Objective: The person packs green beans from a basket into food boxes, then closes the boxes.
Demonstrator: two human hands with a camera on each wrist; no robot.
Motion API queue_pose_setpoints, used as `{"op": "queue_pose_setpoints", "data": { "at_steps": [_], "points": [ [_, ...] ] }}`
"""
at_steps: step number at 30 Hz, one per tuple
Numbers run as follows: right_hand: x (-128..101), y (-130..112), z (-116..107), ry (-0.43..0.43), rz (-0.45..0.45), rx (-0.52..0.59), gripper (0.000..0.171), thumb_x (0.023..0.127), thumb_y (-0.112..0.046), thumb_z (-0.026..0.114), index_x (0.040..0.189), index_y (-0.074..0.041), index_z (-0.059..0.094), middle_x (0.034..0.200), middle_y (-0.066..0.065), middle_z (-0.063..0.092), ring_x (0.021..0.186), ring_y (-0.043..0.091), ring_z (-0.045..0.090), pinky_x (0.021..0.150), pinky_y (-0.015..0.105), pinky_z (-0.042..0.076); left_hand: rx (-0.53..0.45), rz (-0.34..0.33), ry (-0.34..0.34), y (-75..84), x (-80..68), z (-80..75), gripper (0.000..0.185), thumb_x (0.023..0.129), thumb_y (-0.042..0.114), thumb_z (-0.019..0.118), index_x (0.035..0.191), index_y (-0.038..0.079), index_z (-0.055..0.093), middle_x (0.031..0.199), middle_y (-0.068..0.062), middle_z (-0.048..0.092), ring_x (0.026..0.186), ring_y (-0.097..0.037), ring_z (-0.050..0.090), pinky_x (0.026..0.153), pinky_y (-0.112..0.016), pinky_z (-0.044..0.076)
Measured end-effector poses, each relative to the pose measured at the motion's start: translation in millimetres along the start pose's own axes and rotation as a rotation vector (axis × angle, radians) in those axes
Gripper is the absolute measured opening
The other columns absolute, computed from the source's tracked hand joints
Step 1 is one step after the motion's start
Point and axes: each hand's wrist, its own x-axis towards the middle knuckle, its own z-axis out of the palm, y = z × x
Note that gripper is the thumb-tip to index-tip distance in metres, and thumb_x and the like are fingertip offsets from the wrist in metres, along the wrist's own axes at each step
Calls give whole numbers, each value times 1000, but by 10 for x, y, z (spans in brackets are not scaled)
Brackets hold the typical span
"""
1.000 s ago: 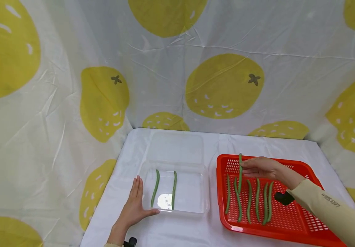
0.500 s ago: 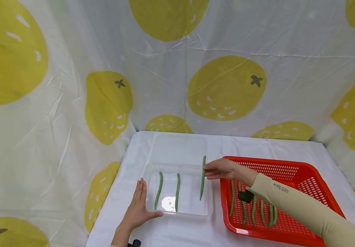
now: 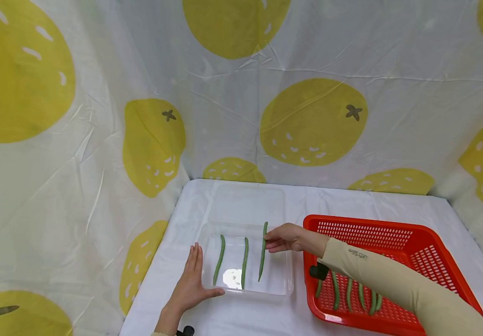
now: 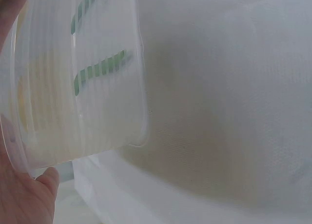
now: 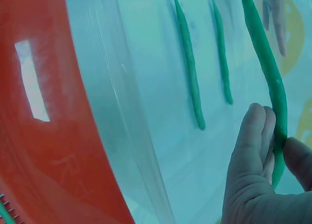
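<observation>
My right hand (image 3: pixel 285 238) pinches a green bean (image 3: pixel 262 252) between thumb and fingers, over the right part of a clear plastic container (image 3: pixel 289 280). Two more green beans lie apart on the container's floor, a left bean (image 3: pixel 219 260) and a middle bean (image 3: pixel 244 263). In the right wrist view the held bean (image 5: pixel 265 58) slants up past the fingertips. My left hand (image 3: pixel 188 280) rests against the container's left side and near corner, fingers straight and thumb spread. Through the ribbed wall (image 4: pixel 53 112) in the left wrist view, green beans show faintly.
To the right stands a red plastic basket (image 3: pixel 426 238) with several green beans (image 3: pixel 335 290) inside, partly covered by my right forearm. Behind the container lies a flat clear lid (image 3: pixel 247 203) on the white cloth. A lemon-print curtain (image 3: pixel 314 121) hangs at the back and left.
My right hand has carried the green bean leftward from above the red basket to above the container. My left hand stays at the container's side. The head view has shifted slightly.
</observation>
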Motion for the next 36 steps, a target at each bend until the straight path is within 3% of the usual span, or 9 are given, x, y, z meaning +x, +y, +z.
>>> {"op": "queue_pose_setpoints", "data": {
  "at_steps": [4, 13, 20, 28, 34, 36],
  "points": [
    [-15, 13, 2, 4, 17, 8, 30, 94, -9, 59, 115, 13, 59, 94, 22, 69, 78, 25, 70, 75, 37, 54, 7, 8, 7, 13, -3, -6, 139, 56, 73, 73, 150, -2, 4, 157, -15, -1, 143, -30, -2, 108, -48, 24],
    [-130, 10, -158, 39, -35, 42, 25, 93, -8, 60, 111, 10, 62, 97, 23, 68, 81, 27, 69, 77, 40, 53, 7, 29, 16, 2, 24, -39, 139, 56, 76, 71, 150, -4, 5, 157, -18, 1, 142, -31, -1, 108, -48, 23],
    [-288, -57, -500, -8, -80, 85, 32, 95, -12, 58, 118, 10, 59, 98, 18, 68, 90, 29, 68, 82, 42, 51, 2, 28, 13, -10, 46, -49, 140, 56, 76, 70, 150, -3, 4, 157, -17, -1, 143, -30, -4, 108, -48, 21],
    [-567, -75, -967, -82, -124, 177, 45, 100, -14, 49, 135, 12, 40, 113, 18, 64, 102, 28, 63, 95, 44, 42, -4, 9, -3, -2, 26, -47, 140, 56, 74, 72, 151, 0, 1, 157, -15, -3, 142, -30, -4, 108, -49, 22],
    [-765, 33, -1294, -75, -144, 210, 50, 102, -16, 45, 142, 11, 30, 119, 16, 61, 113, 31, 58, 100, 46, 35, -7, 9, -11, -2, 14, -33, 139, 57, 76, 70, 151, 1, 0, 157, -16, -3, 142, -30, -4, 108, -49, 22],
    [-831, 89, -1388, -64, -145, 233, 46, 102, -15, 44, 141, 9, 36, 118, 16, 62, 113, 31, 57, 99, 45, 36, -8, 6, -13, 1, 5, -28, 139, 57, 77, 69, 151, 0, 1, 157, -16, -2, 142, -31, -4, 108, -49, 21]
  ]
}}
